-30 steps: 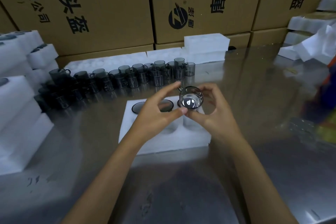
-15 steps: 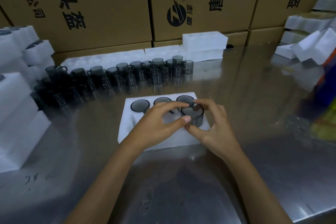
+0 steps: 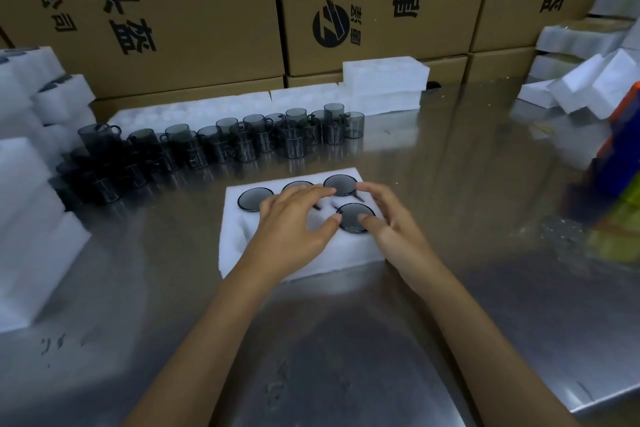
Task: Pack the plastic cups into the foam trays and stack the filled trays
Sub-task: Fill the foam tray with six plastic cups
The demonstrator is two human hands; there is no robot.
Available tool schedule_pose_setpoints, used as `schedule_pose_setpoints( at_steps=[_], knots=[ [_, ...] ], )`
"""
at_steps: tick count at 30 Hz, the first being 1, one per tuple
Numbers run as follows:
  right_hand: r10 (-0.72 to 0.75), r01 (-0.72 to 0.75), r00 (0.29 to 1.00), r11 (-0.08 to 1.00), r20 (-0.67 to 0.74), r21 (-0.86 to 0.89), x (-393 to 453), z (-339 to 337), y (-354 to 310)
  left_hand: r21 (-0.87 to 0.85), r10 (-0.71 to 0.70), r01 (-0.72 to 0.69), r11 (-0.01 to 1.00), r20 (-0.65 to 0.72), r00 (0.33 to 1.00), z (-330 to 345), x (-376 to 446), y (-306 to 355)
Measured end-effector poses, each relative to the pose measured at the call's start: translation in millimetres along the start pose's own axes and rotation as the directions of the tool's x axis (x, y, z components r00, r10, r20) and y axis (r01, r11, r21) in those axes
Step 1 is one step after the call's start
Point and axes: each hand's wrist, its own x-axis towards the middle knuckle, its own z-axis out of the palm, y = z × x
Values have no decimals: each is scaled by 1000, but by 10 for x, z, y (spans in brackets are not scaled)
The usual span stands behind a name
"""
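A: What are the hands doing over the foam tray [image 3: 349, 255]?

B: Both lie spread, fingers nearly straight. The left hand [image 3: 294, 229] rests flat across the middle of the tray, its fingertips reaching the far row and its thumb touching the left rim of the newest cup [image 3: 356, 217]. The right hand [image 3: 391, 218] comes in from the right, thumb on that cup's right rim, its fingers lying along the tray's right edge towards the far-right cup [image 3: 340, 184].

A: So is anything gripped?

B: No. Neither hand curls round anything; each thumb only touches the rim. The cup sits sunk in the near-right pocket, its mouth about flush with the foam.

A: How full is the tray?

B: Four dark cups show: three in the far row, namely the far-left cup [image 3: 255, 198], the middle cup [image 3: 298, 186] partly under the left fingers, and the far-right one, plus the near-right one. The other near pockets are hidden by the left hand, so I cannot tell their contents.

A: And around it?

B: The tray lies on a shiny metal table [image 3: 485, 218]. Beyond it, to the far left, stands a long cluster of loose smoky cups [image 3: 221, 142] with handles. White foam blocks [image 3: 27, 218] pile up at the left, more foam pieces [image 3: 384, 78] sit far behind the cups, and others lie at the far right. Printed cardboard boxes [image 3: 194, 10] wall the back.
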Motion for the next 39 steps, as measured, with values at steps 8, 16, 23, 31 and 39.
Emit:
schedule_pose_setpoints(
  at_steps=[8, 16, 23, 31, 39],
  knots=[
    [239, -192, 961, 940, -141, 283, 607, 170, 83, 109, -40, 39, 993, 2, 999, -88, 204, -210],
    [133, -30, 935, 953, -330, 300, 1031, 269, 300, -119, -291, 289, 950, 2, 957, -379, 1251, -544],
    [118, -11, 947, 941, -299, 337, 1131, 189, 398, 231, -402, 351, 907, 238, 884, -27, 1904, -903],
    [170, -74, 951, 936, -257, 345, 1140, 155, 350, 58, -324, 319, 946, 153, 933, -10, 1688, -934],
    [-342, 310, 909, 937, -238, -162, 986, 89, 66, -151, -27, -13, 988, -259, 965, -241, 997, -338]
  ],
)
